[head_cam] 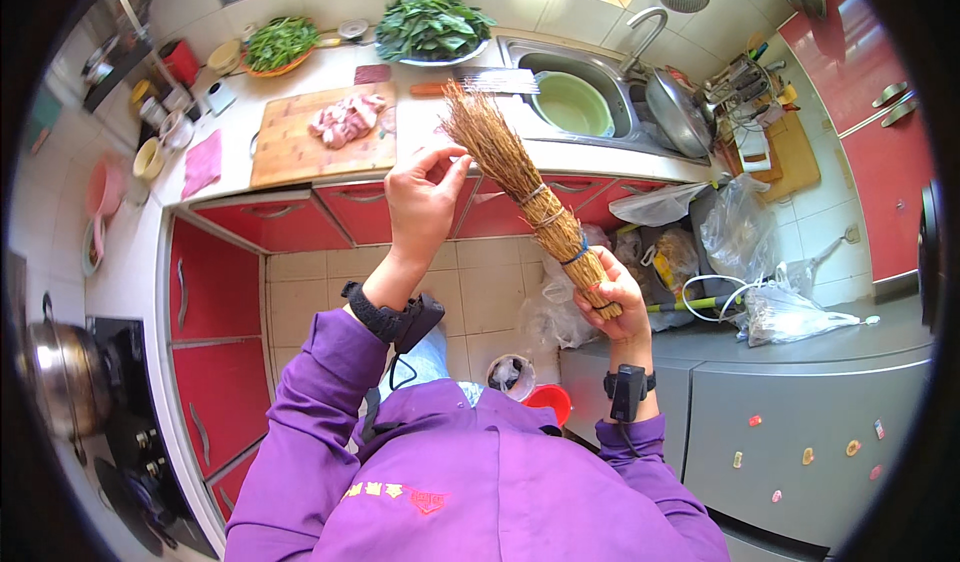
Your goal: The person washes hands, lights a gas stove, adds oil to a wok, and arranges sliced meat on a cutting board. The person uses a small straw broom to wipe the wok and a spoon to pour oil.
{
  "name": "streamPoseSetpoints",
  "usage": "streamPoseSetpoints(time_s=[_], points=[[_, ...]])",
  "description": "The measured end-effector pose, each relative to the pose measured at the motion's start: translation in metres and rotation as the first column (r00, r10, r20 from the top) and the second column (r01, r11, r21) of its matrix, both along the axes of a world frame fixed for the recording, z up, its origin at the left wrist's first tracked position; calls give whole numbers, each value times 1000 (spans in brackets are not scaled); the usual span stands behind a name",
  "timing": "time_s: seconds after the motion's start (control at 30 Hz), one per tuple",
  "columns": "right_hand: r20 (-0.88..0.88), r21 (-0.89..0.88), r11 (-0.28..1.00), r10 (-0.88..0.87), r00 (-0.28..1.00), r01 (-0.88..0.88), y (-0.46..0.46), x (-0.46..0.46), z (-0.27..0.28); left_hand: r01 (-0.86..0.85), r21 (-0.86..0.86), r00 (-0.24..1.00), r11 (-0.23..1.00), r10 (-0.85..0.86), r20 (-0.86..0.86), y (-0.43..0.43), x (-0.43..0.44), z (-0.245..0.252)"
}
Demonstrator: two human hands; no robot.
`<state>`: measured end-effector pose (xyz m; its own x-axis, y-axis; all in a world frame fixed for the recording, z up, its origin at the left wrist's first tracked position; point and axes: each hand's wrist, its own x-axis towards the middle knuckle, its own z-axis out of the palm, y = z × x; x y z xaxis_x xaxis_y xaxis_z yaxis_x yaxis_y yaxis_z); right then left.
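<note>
My right hand [616,299] is closed round the bound lower end of a short straw brush [546,209]. The brush slants up and to the left, its loose bristles fanned towards the counter. Beside those bristles is my left hand [431,194], thumb and forefinger brought close together at the brush's left edge; whether they pinch a bristle cannot be told. Beyond the hands, pieces of raw meat [346,120] lie on a wooden cutting board [292,142]. A knife or similar flat tool with a wooden handle [427,90] rests to the board's right.
A green basin [574,104] sits in the steel sink [517,48], with a wok [675,111] at its right. Leafy greens [433,25] fill a plate behind the board. Plastic bags [739,224] and a grey refrigerator [795,404] are on the right; a stove [127,382] is at left.
</note>
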<state>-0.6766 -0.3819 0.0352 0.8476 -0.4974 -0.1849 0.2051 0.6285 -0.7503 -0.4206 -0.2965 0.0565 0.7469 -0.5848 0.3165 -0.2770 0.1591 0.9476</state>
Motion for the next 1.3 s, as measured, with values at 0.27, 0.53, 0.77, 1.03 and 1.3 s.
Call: streamPoseSetpoints(time_s=[0.27, 0.53, 0.77, 1.03, 1.3], points=[[-5, 72, 992, -107, 994, 107, -65, 39, -11, 121, 0, 833, 993, -102, 544, -98, 58, -13], [-32, 152, 965, -213, 977, 215, -88, 30, -38, 293, 77, 618, 953, -250, 745, -152, 66, -37], [-7, 212, 931, -302, 953, 297, -93, -22, -36, 404, 273, 417, 873, -441, 795, -188, 23, -32], [78, 345, 871, -397, 915, 349, -56, -121, -28, 388, 178, 355, 904, -325, 876, -190, -83, -26], [124, 389, 846, -441, 889, 366, 8, -214, -44, 400, 115, 273, 909, -238, 932, -139, -185, -27]])
